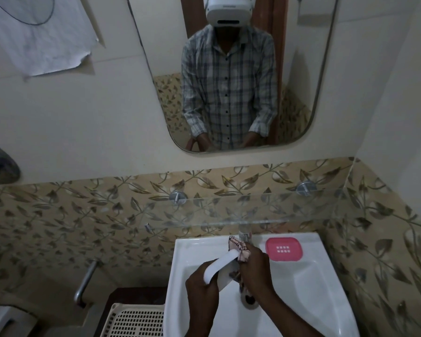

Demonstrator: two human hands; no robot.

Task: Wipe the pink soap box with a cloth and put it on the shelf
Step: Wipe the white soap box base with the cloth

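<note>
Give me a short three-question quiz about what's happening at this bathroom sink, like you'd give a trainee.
1. True or false: the pink tray with drain slots already sits on the glass shelf.
2. Which hand holds the white soap box part? A) left hand B) right hand C) neither
3. Fill in: the right hand presses a patterned ____ against the white part.

Key
1. False: it lies on the back rim of the white sink, right of the tap, below the shelf.
2. A: the left hand grips its lower end.
3. cloth.
</note>
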